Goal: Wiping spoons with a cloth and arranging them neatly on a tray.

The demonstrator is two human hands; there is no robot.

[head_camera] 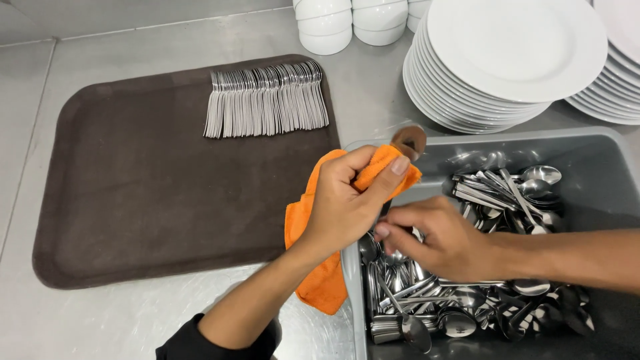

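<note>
My left hand [347, 203] grips an orange cloth [320, 267] wrapped around a steel spoon [409, 141], whose bowl sticks up above the cloth. My right hand [437, 240] pinches the spoon's handle end just below the cloth, over the near left corner of a grey tub [600, 193]. The tub holds several loose steel spoons [507, 190]. A neat row of spoons [267, 100] lies at the far edge of a dark brown tray [133, 193] to the left.
A tall stack of white plates [507, 60] stands behind the tub, with a second stack [613, 73] at the far right. Stacked white bowls [347, 23] sit at the back. Everything rests on a steel counter [80, 320].
</note>
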